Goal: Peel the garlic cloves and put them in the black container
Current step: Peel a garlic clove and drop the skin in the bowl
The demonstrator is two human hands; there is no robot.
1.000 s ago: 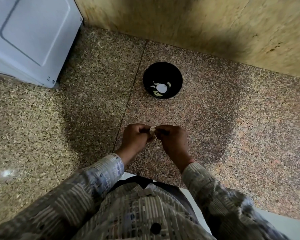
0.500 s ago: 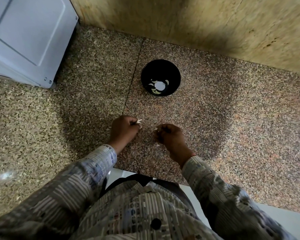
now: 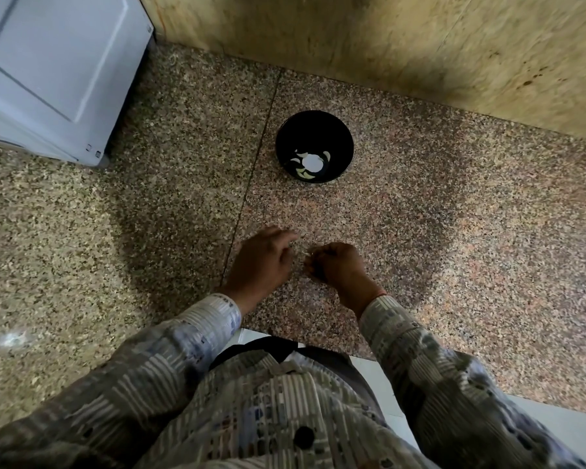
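The black container point(image 3: 342, 137) stands on the speckled stone counter, past my hands, with several peeled pale garlic cloves point(image 3: 304, 176) lying around a white spot on its bottom. Closer to me, my right hand point(image 3: 340, 267) has its fingers curled and pinches a small pale garlic clove point(image 3: 308, 254), of which only a sliver shows at the fingertips. My left hand point(image 3: 261, 262) is just left of it, motion-blurred, its fingers loosely stretched towards the right hand; I see nothing held in it.
A white appliance point(image 3: 58, 69) fills the far left corner. A yellowish stone wall point(image 3: 386, 38) runs behind the container. The counter's front edge point(image 3: 318, 345) lies just in front of my body. A seam point(image 3: 251, 184) crosses the counter left of the container.
My hands were together on the clove, then the left pulled away to the left with a pale piece. Now the left hand has swung back beside the right, fingers spread.
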